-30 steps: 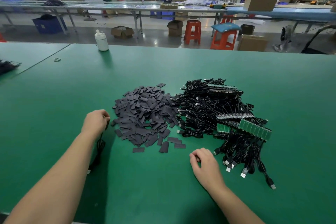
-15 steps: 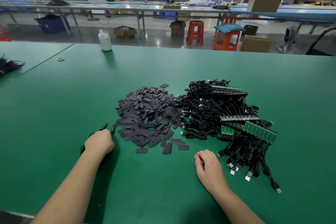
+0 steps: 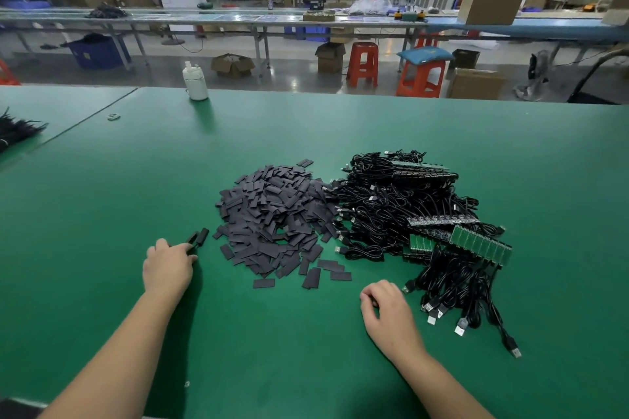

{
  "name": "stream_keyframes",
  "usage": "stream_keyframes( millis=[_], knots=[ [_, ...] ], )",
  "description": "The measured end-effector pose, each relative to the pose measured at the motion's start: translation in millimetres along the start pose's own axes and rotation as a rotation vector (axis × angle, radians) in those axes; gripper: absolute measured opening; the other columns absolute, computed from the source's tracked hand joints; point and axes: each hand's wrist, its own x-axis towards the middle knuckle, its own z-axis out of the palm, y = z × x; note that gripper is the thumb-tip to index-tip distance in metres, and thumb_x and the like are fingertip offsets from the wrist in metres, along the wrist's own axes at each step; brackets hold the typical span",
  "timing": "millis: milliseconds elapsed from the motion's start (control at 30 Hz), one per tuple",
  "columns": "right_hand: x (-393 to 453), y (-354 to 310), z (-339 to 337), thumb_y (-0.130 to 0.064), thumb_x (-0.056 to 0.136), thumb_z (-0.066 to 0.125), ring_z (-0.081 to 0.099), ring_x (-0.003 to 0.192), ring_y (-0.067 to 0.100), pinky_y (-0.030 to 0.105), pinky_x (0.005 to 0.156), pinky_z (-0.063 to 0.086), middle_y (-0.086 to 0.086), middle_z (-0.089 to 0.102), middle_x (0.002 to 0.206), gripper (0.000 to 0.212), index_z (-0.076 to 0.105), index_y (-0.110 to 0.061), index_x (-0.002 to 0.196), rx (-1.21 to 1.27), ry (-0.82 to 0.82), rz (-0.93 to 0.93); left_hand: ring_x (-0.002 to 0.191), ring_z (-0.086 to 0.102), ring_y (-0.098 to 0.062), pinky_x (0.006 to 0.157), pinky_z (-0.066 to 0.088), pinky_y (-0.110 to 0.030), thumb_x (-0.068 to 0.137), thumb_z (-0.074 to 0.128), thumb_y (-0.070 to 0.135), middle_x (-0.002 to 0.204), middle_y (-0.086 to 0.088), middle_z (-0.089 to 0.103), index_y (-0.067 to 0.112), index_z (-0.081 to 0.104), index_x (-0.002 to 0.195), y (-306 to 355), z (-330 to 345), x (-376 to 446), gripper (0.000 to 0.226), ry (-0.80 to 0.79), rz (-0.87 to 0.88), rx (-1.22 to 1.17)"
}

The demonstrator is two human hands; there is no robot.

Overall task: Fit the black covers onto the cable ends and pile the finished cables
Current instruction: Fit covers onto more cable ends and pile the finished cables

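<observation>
A heap of flat black covers (image 3: 272,214) lies mid-table. Right of it sits a tangle of black cables (image 3: 401,207) with green circuit boards (image 3: 480,243) and bare USB plugs (image 3: 459,330) pointing toward me. My left hand (image 3: 166,269) is left of the cover heap and grips a black cable; two covered ends (image 3: 200,236) stick out past its fingers onto the table. My right hand (image 3: 388,313) rests on the table in front of the cables, fingers loosely curled, with nothing visible in it.
The green table (image 3: 102,214) stretches wide to the left and toward me. A white bottle (image 3: 195,83) stands at the far edge. A black bundle (image 3: 17,129) lies at the far left. Stools, boxes and benches stand beyond the table.
My left hand pulled back toward me from the cover heap's left edge, and the cable's covered ends now show beyond its fingers. My right hand stayed put.
</observation>
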Motion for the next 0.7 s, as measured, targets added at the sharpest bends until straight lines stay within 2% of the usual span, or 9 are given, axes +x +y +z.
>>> stream_keyframes(
  millis=[200,300,400,533,633,700],
  knots=[
    [-0.1,-1.0,-1.0,-0.023,0.099,0.053,0.048,0.089,0.001,0.019,0.076,0.039,-0.018,0.05,0.085,0.015,0.055,-0.03,0.085,0.012,-0.001,0.003,0.104,0.046,-0.03,0.087,0.04,-0.039,0.098,0.053,0.026,0.108,-0.011,0.052,0.022,0.065,0.119,7.4,-4.9,5.7,0.025,0.067,-0.042,0.116],
    [-0.2,-2.9,-2.4,-0.024,0.099,0.053,0.048,0.089,0.001,0.019,0.076,0.04,-0.018,0.051,0.085,0.015,0.055,-0.03,0.085,0.013,-0.008,0.011,0.098,0.047,-0.03,0.083,0.042,-0.038,0.087,0.06,0.01,0.106,-0.012,0.054,0.015,0.064,0.111,39.3,-11.2,-0.6,0.025,0.167,-0.046,0.092],
    [0.4,-4.8,-4.9,-0.024,0.099,0.053,0.048,0.089,0.0,0.018,0.076,0.04,-0.018,0.051,0.087,0.014,0.056,-0.029,0.086,0.019,-0.028,0.025,0.092,0.053,-0.024,0.082,0.052,-0.036,0.086,0.057,0.0,0.101,-0.009,0.059,0.012,0.066,0.111,94.4,-12.4,-15.9,0.029,0.195,0.157,-0.096],
    [1.8,-8.7,-11.7,-0.021,0.098,0.056,0.049,0.085,0.002,0.016,0.074,0.037,-0.017,0.051,0.085,0.012,0.06,-0.025,0.087,0.031,-0.051,0.041,0.098,0.058,-0.016,0.086,0.054,-0.031,0.091,0.057,0.008,0.112,-0.001,0.061,0.019,0.066,0.117,181.6,-8.4,-60.2,0.03,0.107,0.553,-0.276],
    [9.3,-16.2,-26.6,-0.019,0.096,0.058,0.048,0.074,0.005,0.02,0.067,0.033,-0.012,0.051,0.077,0.012,0.067,-0.02,0.087,0.076,-0.095,0.096,0.108,0.054,-0.025,0.089,0.049,-0.037,0.091,0.054,0.016,0.119,-0.004,0.059,0.02,0.061,0.126,234.7,-0.4,-99.9,0.036,0.05,0.904,-0.255],
    [14.5,-18.2,-43.4,-0.017,0.095,0.058,0.051,0.072,0.011,0.028,0.068,0.036,-0.009,0.055,0.075,0.014,0.071,-0.016,0.09,0.068,-0.107,0.115,0.121,0.046,-0.03,0.099,0.043,-0.042,0.093,0.051,0.021,0.134,-0.008,0.053,0.018,0.052,0.136,260.7,5.1,-121.8,0.043,-0.046,0.995,-0.187]
  ],
)
